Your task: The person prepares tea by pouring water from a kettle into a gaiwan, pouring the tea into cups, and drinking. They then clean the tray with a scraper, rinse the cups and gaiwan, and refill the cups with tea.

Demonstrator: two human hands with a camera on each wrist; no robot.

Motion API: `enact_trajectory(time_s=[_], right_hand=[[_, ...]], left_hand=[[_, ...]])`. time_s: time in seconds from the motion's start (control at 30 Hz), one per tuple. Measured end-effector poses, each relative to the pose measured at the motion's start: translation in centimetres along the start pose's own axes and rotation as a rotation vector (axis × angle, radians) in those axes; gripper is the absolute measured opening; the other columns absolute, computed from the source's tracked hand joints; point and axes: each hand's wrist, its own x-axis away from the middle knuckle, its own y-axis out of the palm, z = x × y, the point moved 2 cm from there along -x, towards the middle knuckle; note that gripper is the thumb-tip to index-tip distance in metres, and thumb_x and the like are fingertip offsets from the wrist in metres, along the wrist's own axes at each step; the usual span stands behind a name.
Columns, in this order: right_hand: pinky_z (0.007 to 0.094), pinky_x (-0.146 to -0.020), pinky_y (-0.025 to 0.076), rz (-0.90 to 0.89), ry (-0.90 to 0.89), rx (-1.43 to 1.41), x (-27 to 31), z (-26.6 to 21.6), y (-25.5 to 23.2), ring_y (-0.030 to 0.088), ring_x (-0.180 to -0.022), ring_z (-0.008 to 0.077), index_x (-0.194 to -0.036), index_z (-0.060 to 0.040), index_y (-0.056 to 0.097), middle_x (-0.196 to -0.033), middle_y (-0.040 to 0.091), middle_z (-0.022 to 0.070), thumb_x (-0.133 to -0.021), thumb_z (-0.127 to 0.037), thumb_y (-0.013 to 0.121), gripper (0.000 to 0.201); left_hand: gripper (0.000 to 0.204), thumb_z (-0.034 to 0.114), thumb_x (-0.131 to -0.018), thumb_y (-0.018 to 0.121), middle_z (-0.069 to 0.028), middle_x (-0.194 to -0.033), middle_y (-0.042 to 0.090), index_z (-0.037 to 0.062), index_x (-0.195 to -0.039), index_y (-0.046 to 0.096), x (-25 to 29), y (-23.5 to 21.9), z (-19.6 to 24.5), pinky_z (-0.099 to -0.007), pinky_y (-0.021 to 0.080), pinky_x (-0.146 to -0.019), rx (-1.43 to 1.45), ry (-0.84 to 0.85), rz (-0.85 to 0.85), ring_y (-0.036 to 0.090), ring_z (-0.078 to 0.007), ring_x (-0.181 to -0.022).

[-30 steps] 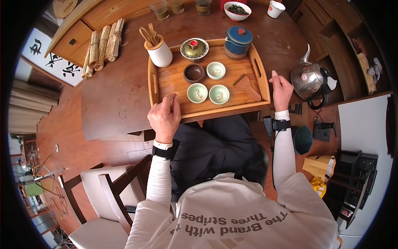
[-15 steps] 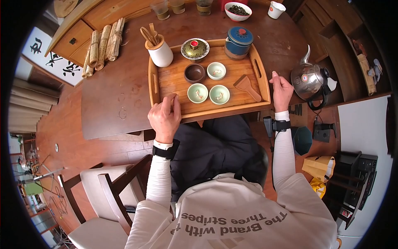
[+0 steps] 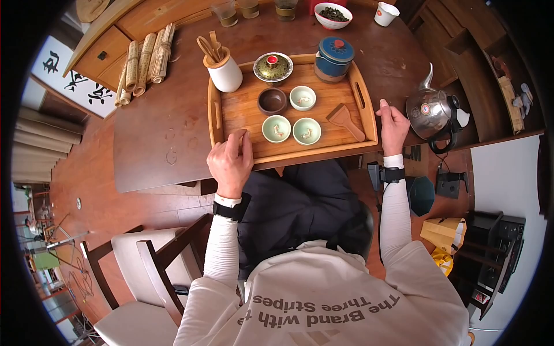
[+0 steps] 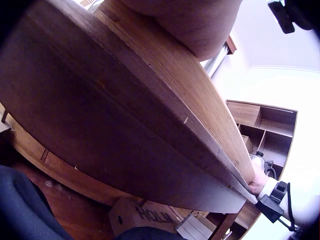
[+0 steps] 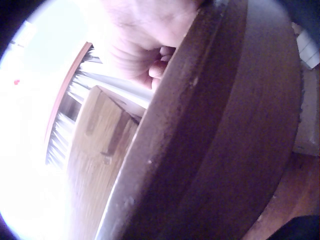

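At the near left corner of a wooden tray (image 3: 314, 149), my left hand (image 3: 229, 163) rests with its fingers loosely curled and nothing in them. My right hand (image 3: 393, 128) lies at the table's front edge, just right of the tray, its fingers loosely bent and empty. Within the tray stand a dark brown cup (image 3: 272, 101) and several pale green cups (image 3: 276, 129). A lidded bowl (image 3: 273, 67) and a blue lidded pot (image 3: 334, 57) are at the back. To the right lies a brown wooden brush (image 3: 346, 122). The left wrist view has the left hand (image 4: 195, 22) over the tray's front wall.
A white holder (image 3: 224, 75) with wooden tools stands at the tray's back left. Bamboo scrolls (image 3: 140, 66) lie farther left. A steel kettle (image 3: 430, 111) sits right of my right hand. Behind are a bowl of leaves (image 3: 333, 15), a white cup (image 3: 386, 14) and drinking glasses (image 3: 225, 12).
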Motion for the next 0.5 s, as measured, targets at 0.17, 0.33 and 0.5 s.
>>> enact_trajectory(time_s=[0.17,0.33,0.5], right_hand=[[0.0267,-0.063,0.04,0.015,-0.044,0.018,0.0,-0.09,0.05,0.047,-0.066,0.0067,-0.077,0.0024,0.071,-0.063,0.057,-0.0001,-0.101,-0.029,0.07,0.039],[0.027,-0.063,0.04,0.005,-0.022,0.028,-0.01,0.02,-0.05,0.047,-0.066,0.0071,-0.077,0.0023,0.071,-0.063,0.057,0.0002,-0.101,-0.029,0.07,0.04],[0.0271,-0.064,0.041,-0.008,-0.006,0.024,-0.1,0.33,-0.06,0.047,-0.066,0.0073,-0.077,0.0024,0.071,-0.063,0.056,0.0004,-0.101,-0.029,0.07,0.04]], left_hand=[[0.006,0.013,-0.088,0.077,-0.0054,-0.06,0.06,0.0143,-0.093,0.073,0.0,-0.01,0.04,-0.0379,0.046,-0.052,-0.009,0.0,-0.001,0.056,-0.0254,-0.051],[0.007,0.013,-0.088,0.077,-0.0053,-0.059,0.059,0.0143,-0.093,0.073,0.02,-0.03,0.03,-0.038,0.046,-0.052,-0.01,-0.005,-0.006,0.056,-0.0252,-0.051],[0.007,0.013,-0.088,0.077,-0.0052,-0.059,0.06,0.0143,-0.093,0.073,0.02,-0.01,0.01,-0.0379,0.046,-0.052,-0.009,-0.002,-0.002,0.055,-0.0252,-0.051]])
